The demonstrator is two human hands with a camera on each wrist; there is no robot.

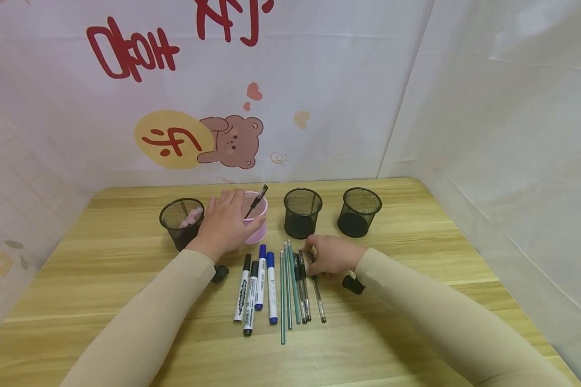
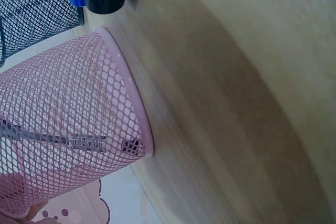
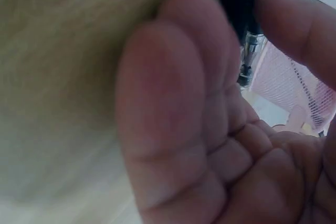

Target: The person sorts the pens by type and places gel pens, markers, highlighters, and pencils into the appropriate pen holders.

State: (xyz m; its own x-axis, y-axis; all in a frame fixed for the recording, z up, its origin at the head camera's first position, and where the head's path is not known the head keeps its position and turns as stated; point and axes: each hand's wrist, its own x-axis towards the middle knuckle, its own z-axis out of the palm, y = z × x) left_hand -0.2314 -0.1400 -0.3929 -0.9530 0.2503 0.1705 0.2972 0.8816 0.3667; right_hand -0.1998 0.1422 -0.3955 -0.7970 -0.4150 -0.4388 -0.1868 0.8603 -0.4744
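Observation:
My left hand (image 1: 227, 223) holds the pink mesh pen cup (image 1: 256, 234) from its left side, the thumb across its front. Inside the cup leans a gel pen (image 1: 256, 201), black cap up; the left wrist view shows it through the pink mesh (image 2: 58, 93). With thumb and fingers, my right hand (image 1: 334, 254) pinches a clear gel pen (image 1: 319, 301) by its black cap (image 3: 239, 3). That pen's lower end points toward me. Just left of it lie two more gel pens (image 1: 304, 290), side by side.
Three green pencils (image 1: 283, 301) and several whiteboard markers (image 1: 272, 290) lie left of the gel pens. Black mesh cups stand at the far left (image 1: 179, 236), behind the pens (image 1: 301, 223) and at the right (image 1: 354, 223). The left one contains pink items (image 1: 191, 217). A printed cloth (image 1: 329, 107) hangs behind.

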